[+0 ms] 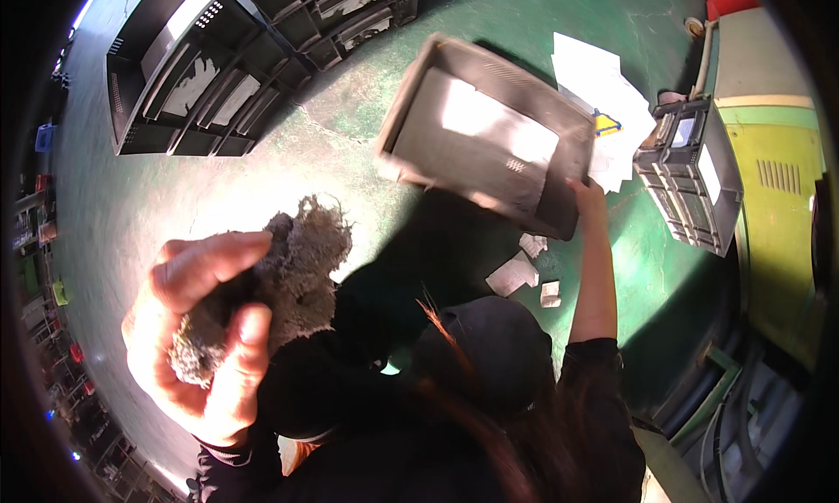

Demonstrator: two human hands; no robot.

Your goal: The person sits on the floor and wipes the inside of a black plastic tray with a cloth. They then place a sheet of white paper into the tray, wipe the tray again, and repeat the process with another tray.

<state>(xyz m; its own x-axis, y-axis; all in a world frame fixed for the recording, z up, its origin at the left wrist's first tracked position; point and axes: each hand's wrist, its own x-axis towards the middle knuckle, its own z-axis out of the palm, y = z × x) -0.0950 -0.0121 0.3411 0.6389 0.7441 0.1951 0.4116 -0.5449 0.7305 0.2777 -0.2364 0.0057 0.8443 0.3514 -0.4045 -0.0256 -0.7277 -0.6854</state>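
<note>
Here's the left hand [156,339], up close, thumb and fingers curled around a shaggy grey clump [306,280]; it sits left of the crate [535,197] and nearer the person. That grip is grasping, with a gap between thumb tip and forefinger. The right hand [589,201] has the crate itself, clasping the wall at its near right corner. The crate looks tipped; whether it is wholly off the green floor [343,117], I can't tell.

To handle this well, I'd cup the clump from below rather than pinch it, because those loose fibres look ready to shed. One-handed on a corner, the crate could twist, so a firm wrist seems wise.

Now the textures! The clump is matted and lumpy, wiry hairs fraying off its top. The crate is stiff, plastic-looking, rectangular, dusty grey-brown, with a bright patch across its base: light or paper, hard to say. Right of the crate lie flat white sheets [603,92]; on its near side, crumpled scraps [514,274]. Beyond its left end, ribbed dark boxes [205,88] stand.
</note>
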